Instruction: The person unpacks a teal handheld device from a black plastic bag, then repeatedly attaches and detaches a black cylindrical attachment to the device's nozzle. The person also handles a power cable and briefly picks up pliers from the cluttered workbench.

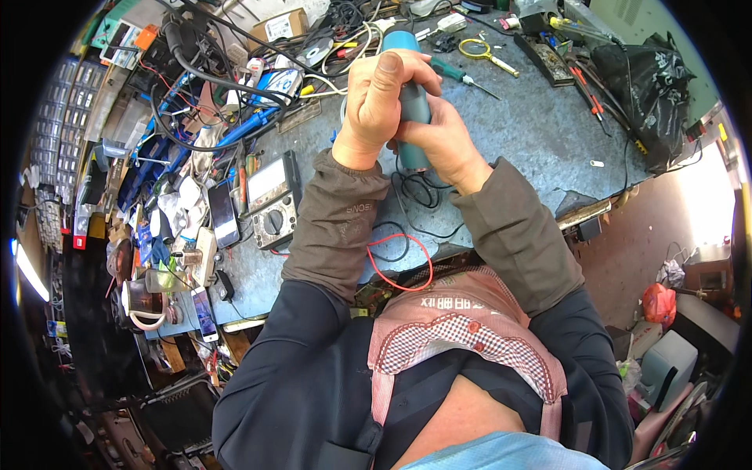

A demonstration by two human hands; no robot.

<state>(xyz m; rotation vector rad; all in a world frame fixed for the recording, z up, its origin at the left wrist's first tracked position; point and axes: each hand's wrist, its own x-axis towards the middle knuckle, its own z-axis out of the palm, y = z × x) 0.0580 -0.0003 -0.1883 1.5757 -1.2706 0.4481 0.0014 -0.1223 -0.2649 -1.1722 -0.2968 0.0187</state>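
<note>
A teal, tube-shaped device (414,108) is held upright between my hands over the workbench; its exact kind does not show. My left hand (374,98) wraps around its upper part, fingers curled across the front. Lower down, my right hand (450,145) grips it from the right side, its fingers partly hidden behind the tube. Just beyond the right hand lies a green-handled screwdriver (452,72). A coiled black cable (419,190) rests on the bench under the tube's lower end. Nearer to me, a red test lead (430,266) loops at the bench edge.
Left of my forearm stands a multimeter (274,223), beside a dark-screened phone (224,213). Clutter and cables fill the bench's left side. A yellow-rimmed magnifier (475,49) lies at the back. To the right sits a black plastic bag (646,98) near red-handled tools (586,90).
</note>
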